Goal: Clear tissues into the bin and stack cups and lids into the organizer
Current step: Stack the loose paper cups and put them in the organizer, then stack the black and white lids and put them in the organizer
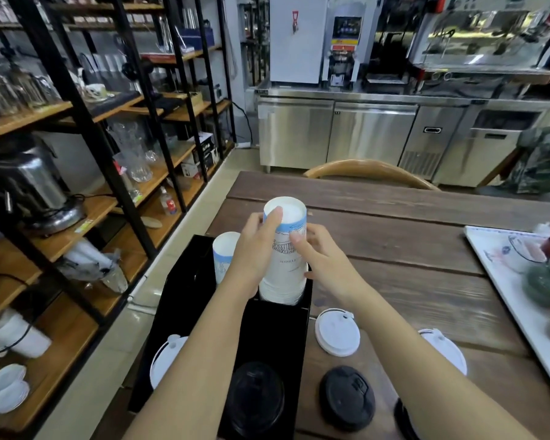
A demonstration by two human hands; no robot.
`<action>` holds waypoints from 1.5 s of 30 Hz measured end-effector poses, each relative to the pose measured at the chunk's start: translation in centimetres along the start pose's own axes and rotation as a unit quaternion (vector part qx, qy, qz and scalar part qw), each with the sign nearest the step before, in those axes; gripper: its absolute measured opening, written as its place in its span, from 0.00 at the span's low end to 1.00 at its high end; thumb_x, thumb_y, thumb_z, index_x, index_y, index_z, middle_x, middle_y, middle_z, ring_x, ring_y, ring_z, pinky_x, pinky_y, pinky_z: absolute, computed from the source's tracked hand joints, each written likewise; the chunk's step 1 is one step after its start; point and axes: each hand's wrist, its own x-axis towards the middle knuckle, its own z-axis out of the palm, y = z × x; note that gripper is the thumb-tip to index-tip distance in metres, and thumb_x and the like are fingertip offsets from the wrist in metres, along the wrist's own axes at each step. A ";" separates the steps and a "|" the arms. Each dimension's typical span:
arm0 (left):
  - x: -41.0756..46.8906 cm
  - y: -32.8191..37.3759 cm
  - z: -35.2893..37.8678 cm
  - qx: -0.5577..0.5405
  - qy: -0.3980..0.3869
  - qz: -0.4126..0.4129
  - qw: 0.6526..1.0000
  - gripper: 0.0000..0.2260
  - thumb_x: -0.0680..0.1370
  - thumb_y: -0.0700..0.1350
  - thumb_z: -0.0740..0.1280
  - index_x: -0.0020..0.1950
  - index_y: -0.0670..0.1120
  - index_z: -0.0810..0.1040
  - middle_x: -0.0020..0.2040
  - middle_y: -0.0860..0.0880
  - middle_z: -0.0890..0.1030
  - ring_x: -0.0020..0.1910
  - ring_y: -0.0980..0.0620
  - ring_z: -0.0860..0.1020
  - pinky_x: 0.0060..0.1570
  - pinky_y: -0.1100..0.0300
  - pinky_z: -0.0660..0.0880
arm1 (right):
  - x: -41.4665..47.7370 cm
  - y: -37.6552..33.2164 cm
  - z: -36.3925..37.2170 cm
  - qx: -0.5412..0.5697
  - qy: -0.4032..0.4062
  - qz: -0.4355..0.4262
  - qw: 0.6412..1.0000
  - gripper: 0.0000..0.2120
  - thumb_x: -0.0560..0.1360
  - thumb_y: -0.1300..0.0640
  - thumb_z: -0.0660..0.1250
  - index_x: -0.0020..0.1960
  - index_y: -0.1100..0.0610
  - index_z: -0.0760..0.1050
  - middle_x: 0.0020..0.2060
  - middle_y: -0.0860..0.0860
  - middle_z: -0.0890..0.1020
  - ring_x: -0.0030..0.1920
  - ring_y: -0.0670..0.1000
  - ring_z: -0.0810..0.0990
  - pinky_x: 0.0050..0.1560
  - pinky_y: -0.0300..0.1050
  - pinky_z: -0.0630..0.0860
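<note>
I see the wooden worktop (410, 249) filling the centre and right of the frame, with a black organizer (185, 300) standing on its left edge at lower centre. A tall stack of cups (288, 265), upside down, stands in the organizer's rear right compartment, and a shorter stack of cups (224, 255) stands in the compartment to its left. My left hand (254, 249) wraps the tall stack from the left, thumb up near its top, fingers curled against its side. My right hand (321, 258) presses the stack's right side, thumb on the printed wall. A black lid (256, 398) sits in the organizer's front slot, with a white lid (167, 357) in the slot to its left. On the worktop just right of the organizer lie a second white lid (337, 331) and a second black lid (346, 398).
</note>
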 end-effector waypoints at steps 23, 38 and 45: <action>-11.3 -18.2 8.7 0.366 -0.188 -0.090 0.907 0.37 0.79 0.42 0.62 0.77 0.44 0.38 0.78 0.41 0.40 0.78 0.45 0.42 0.75 0.54 0.46 | -12.0 15.7 -5.0 -0.144 0.037 0.281 0.948 0.38 0.75 0.51 0.65 0.76 0.57 0.47 0.76 0.53 0.58 0.75 0.52 0.58 0.71 0.45 0.57; -11.0 -21.1 8.2 0.239 -0.093 -0.183 0.949 0.32 0.70 0.34 0.72 0.72 0.44 0.64 0.69 0.45 0.69 0.66 0.44 0.71 0.66 0.48 0.70 | -14.1 18.0 -2.6 -0.164 0.117 0.226 0.953 0.24 0.71 0.62 0.67 0.66 0.56 0.69 0.61 0.54 0.74 0.62 0.53 0.73 0.64 0.45 0.69; -11.2 -18.8 9.4 0.053 -0.079 -0.174 0.980 0.20 0.72 0.31 0.70 0.62 0.42 0.72 0.57 0.45 0.76 0.55 0.50 0.74 0.55 0.57 0.70 | -15.2 16.9 -4.9 -0.116 0.232 0.175 0.950 0.17 0.70 0.60 0.70 0.58 0.57 0.75 0.54 0.53 0.78 0.56 0.51 0.76 0.56 0.42 0.72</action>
